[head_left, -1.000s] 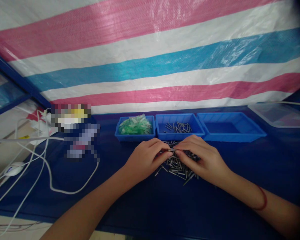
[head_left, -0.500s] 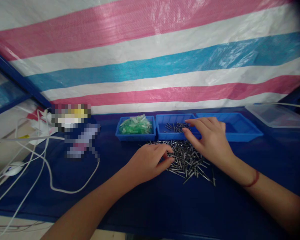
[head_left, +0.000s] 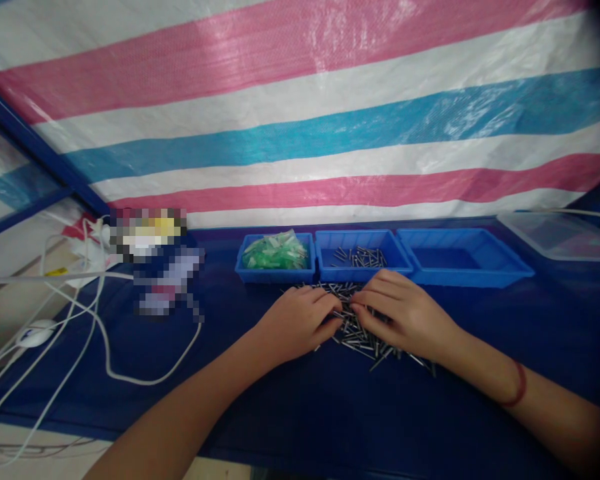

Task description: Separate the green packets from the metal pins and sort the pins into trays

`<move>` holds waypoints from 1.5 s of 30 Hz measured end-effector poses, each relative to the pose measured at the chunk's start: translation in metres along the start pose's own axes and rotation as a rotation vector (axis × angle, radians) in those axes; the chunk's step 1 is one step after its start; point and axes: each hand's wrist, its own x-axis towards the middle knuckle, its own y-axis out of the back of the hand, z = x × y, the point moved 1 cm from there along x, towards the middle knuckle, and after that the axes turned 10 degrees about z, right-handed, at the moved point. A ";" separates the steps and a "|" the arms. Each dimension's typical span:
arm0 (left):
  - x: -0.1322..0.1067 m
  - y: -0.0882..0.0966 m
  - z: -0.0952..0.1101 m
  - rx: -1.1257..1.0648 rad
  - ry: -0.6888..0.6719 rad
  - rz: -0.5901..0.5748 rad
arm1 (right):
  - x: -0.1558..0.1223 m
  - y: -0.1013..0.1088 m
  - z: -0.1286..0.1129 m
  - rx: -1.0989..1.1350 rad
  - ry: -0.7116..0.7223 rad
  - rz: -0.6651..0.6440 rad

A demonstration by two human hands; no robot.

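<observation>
A loose pile of small metal pins point(head_left: 367, 343) lies on the dark blue table point(head_left: 330, 413). My left hand point(head_left: 295, 320) rests on the pile's left side, fingers curled and pinching among the pins. My right hand point(head_left: 407, 313) sits on the right side, its fingertips pressed together close to the left hand's. What each pinch holds is too small to make out. Behind the pile stand three blue trays: the left tray point(head_left: 275, 272) with green plastic pieces, the middle tray point(head_left: 330, 245) with several metal pins, the right tray point(head_left: 500, 267) with nothing showing inside.
A striped pink, white and blue tarp point(head_left: 300, 120) hangs behind the trays. White cables point(head_left: 105, 347) and a switch point(head_left: 35, 331) trail over the table's left end. A clear plastic lid or box point(head_left: 560, 233) sits at the far right. A red cord circles my right wrist.
My right hand came back from over the middle tray down to the pin pile, meeting my left hand's fingertips. My left hand stayed on the pile.
</observation>
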 end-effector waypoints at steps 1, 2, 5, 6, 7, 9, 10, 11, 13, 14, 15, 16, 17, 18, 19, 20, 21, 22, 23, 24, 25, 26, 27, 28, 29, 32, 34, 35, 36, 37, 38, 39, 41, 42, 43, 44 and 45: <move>0.000 0.000 0.000 0.011 -0.005 -0.008 | 0.000 0.000 -0.002 0.022 0.015 -0.031; 0.000 0.000 -0.001 0.018 -0.008 -0.016 | 0.000 0.000 -0.003 0.039 0.026 -0.065; 0.000 0.000 -0.002 0.022 -0.016 -0.029 | 0.001 -0.001 -0.006 0.065 0.033 -0.153; 0.000 0.000 -0.002 0.023 -0.016 -0.030 | 0.001 -0.002 -0.007 0.070 0.032 -0.172; 0.000 0.000 -0.002 0.025 -0.016 -0.032 | 0.000 -0.002 -0.008 0.075 0.032 -0.188; 0.000 0.000 -0.002 0.032 -0.014 -0.034 | 0.000 -0.003 -0.009 0.085 0.030 -0.209; 0.000 0.000 -0.002 0.036 -0.011 -0.036 | 0.000 -0.004 -0.009 0.086 0.026 -0.214; -0.001 0.000 -0.002 0.039 -0.008 -0.037 | -0.001 -0.005 -0.009 0.086 0.019 -0.220; -0.001 -0.001 -0.002 0.041 -0.002 -0.038 | -0.002 -0.006 -0.010 0.084 0.003 -0.231; -0.001 -0.001 -0.002 0.042 0.001 -0.036 | -0.002 -0.006 -0.010 0.084 -0.005 -0.236; -0.001 -0.001 -0.002 0.043 0.004 -0.034 | -0.003 -0.007 -0.010 0.085 -0.011 -0.240; -0.001 -0.002 -0.002 0.045 0.006 -0.032 | -0.003 -0.008 -0.010 0.086 -0.017 -0.241; -0.001 -0.002 -0.003 0.047 0.006 -0.033 | -0.003 -0.008 -0.010 0.088 -0.021 -0.239; -0.001 -0.002 -0.003 0.050 0.006 -0.034 | -0.003 -0.009 -0.010 0.089 -0.025 -0.233; -0.001 -0.002 -0.003 0.054 0.006 -0.038 | -0.004 -0.009 -0.010 0.090 -0.027 -0.226; -0.001 -0.002 -0.003 0.058 0.005 -0.043 | -0.004 -0.009 -0.010 0.089 -0.027 -0.217; -0.001 -0.002 -0.003 0.062 0.004 -0.046 | -0.004 -0.009 -0.011 0.088 -0.026 -0.206; -0.001 -0.002 -0.003 0.065 0.004 -0.047 | -0.004 -0.010 -0.011 0.085 -0.026 -0.196; -0.001 -0.001 -0.003 0.067 0.002 -0.048 | -0.004 -0.010 -0.012 0.082 -0.026 -0.190; -0.001 -0.001 -0.003 0.069 0.001 -0.048 | -0.004 -0.010 -0.012 0.078 -0.027 -0.187; -0.001 -0.001 -0.003 0.072 0.000 -0.047 | -0.004 -0.010 -0.013 0.075 -0.027 -0.187; -0.001 -0.001 -0.003 0.075 -0.001 -0.045 | -0.004 -0.010 -0.013 0.071 -0.028 -0.187; -0.001 -0.001 -0.003 0.079 -0.002 -0.044 | -0.004 -0.010 -0.013 0.068 -0.027 -0.187; -0.002 -0.002 -0.003 0.082 -0.003 -0.044 | -0.004 -0.009 -0.013 0.066 -0.027 -0.183; -0.002 -0.002 -0.003 0.084 -0.003 -0.043 | -0.003 -0.009 -0.013 0.065 -0.025 -0.176; -0.002 -0.003 -0.004 0.086 -0.004 -0.046 | -0.003 -0.008 -0.014 0.069 -0.024 -0.164; -0.003 -0.003 -0.004 0.082 -0.003 -0.045 | -0.002 -0.008 -0.014 0.071 -0.024 -0.168; -0.003 -0.003 -0.004 0.078 -0.002 -0.043 | -0.002 -0.008 -0.014 0.071 -0.026 -0.172; -0.003 -0.003 -0.004 0.075 -0.001 -0.040 | -0.002 -0.008 -0.014 0.068 -0.029 -0.178; -0.003 -0.003 -0.004 0.074 -0.002 -0.037 | -0.002 -0.008 -0.013 0.066 -0.033 -0.184; -0.003 -0.004 -0.004 0.073 -0.003 -0.036 | -0.003 -0.008 -0.013 0.065 -0.037 -0.190; -0.003 -0.004 -0.004 0.072 -0.005 -0.036 | -0.003 -0.008 -0.013 0.065 -0.040 -0.194; -0.003 -0.004 -0.004 0.073 -0.007 -0.036 | -0.004 -0.009 -0.012 0.069 -0.036 -0.191; -0.003 -0.004 -0.004 0.073 -0.007 -0.035 | -0.004 -0.009 -0.012 0.071 -0.032 -0.185; -0.003 -0.005 -0.004 0.072 -0.007 -0.034 | -0.004 -0.009 -0.012 0.073 -0.029 -0.179; -0.003 -0.005 -0.004 0.071 -0.007 -0.032 | -0.004 -0.010 -0.012 0.074 -0.026 -0.174; -0.003 -0.005 -0.004 0.071 -0.007 -0.031 | -0.004 -0.010 -0.011 0.074 -0.025 -0.171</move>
